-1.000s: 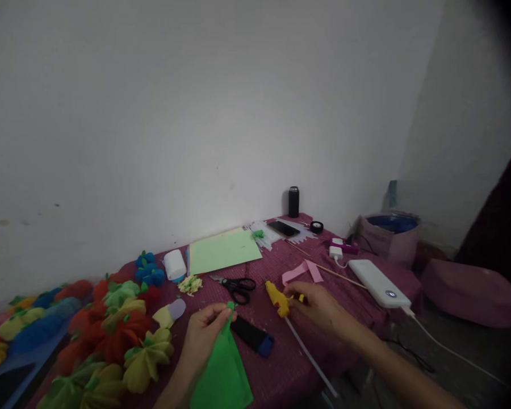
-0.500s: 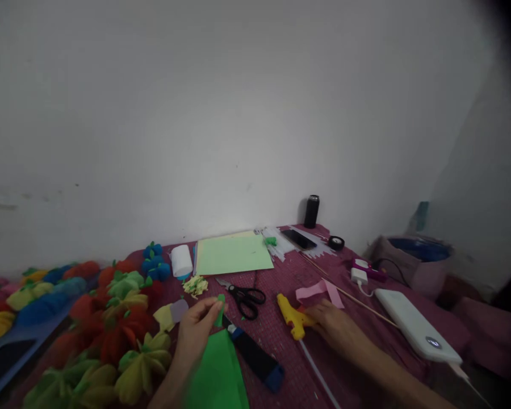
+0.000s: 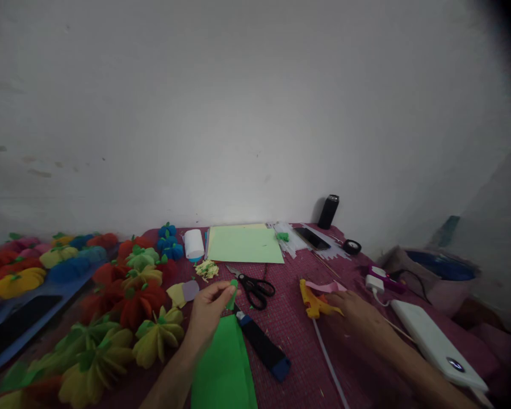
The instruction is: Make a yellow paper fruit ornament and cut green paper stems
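Note:
My left hand (image 3: 210,309) is closed in a pinch on a small green strip (image 3: 232,295), holding it above the far end of a green sheet (image 3: 223,363). My right hand (image 3: 351,307) is at the handle of a yellow hot glue gun (image 3: 313,300), with its fingers partly hidden behind the handle. A white glue stick (image 3: 330,363) sticks out of the gun's rear. Beneath that hand lies a pink strip (image 3: 323,286). Between the hands are black-handled scissors (image 3: 258,291) and a black and blue cutter knife (image 3: 264,346).
Colourful pumpkin-like soft pieces (image 3: 140,295) crowd the left side. At the back lie pale green sheets (image 3: 244,244), a white roll (image 3: 193,244), a phone (image 3: 313,238), black tape (image 3: 351,246) and a black can (image 3: 329,211). A white power bank (image 3: 438,341) sits at the right.
My right hand and the glue gun have shifted slightly right and away from me, and the gun has turned a little. My left hand keeps its pinch on the green strip. The view has shifted.

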A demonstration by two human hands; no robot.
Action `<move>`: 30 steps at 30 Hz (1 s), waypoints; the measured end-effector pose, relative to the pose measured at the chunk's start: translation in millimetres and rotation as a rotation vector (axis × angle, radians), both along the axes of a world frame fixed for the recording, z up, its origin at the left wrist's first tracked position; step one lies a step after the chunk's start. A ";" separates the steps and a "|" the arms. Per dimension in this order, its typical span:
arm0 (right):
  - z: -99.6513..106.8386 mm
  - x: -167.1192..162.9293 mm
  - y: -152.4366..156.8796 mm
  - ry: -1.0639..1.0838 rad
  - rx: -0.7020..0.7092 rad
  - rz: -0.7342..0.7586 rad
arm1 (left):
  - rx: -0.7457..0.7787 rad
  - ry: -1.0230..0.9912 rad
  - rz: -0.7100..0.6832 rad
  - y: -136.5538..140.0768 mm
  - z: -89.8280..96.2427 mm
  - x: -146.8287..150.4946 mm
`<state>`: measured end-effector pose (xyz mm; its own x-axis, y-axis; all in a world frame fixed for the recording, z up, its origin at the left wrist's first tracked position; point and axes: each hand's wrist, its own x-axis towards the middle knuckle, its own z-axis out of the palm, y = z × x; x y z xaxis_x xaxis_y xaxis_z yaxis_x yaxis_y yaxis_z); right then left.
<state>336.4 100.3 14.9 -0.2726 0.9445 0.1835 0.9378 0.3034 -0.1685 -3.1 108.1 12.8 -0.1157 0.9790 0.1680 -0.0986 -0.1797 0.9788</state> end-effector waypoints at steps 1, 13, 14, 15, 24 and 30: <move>5.6 -8.0 -5.5 0.051 -0.024 0.013 | -0.021 -0.005 -0.025 -2.5 1.5 3.8; 38.0 -126.1 -48.9 0.781 -0.243 0.149 | 0.053 0.154 -0.360 -31.4 -5.1 40.2; 37.1 -129.1 -47.8 0.791 -0.252 0.151 | 0.063 0.163 -0.368 -32.3 -6.8 41.3; 35.7 -131.1 -46.9 0.798 -0.257 0.149 | 0.070 0.173 -0.379 -33.0 -8.5 42.6; 22.5 -128.0 -46.6 0.881 -0.304 0.170 | 0.045 0.207 -0.400 -35.3 -11.3 50.1; 25.5 -122.8 -37.5 0.812 -0.175 0.185 | 0.075 0.252 -0.360 -33.4 -12.2 47.6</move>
<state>213.7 62.8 40.4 -0.2722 0.9307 0.2444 0.4439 0.3468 -0.8262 44.5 74.7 0.7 0.2840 0.9333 0.2199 0.0722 -0.2495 0.9657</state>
